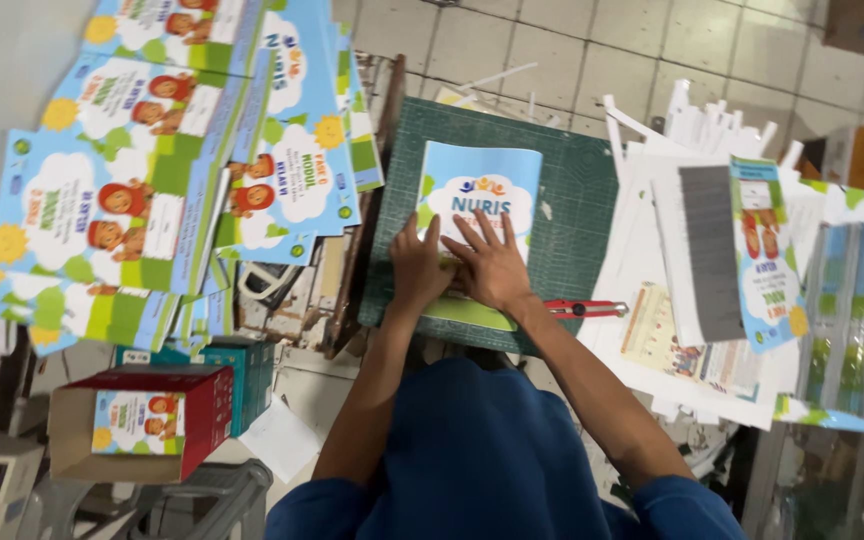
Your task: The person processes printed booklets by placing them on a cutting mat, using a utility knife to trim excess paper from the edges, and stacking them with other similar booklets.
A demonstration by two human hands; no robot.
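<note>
Pressing both palms flat, fingers spread and each grip holding nothing, your left hand (418, 268) and right hand (492, 268) rest side by side on the light-blue booklet (482, 190) lying on the green cutting mat (577, 230), with a red utility knife (584, 309) just beside your right wrist.

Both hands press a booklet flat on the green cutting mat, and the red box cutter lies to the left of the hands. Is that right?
Not quite. In the head view the red box cutter lies right of the hands, beside the right forearm. Left hand and right hand do press the booklet on the green cutting mat.
</note>
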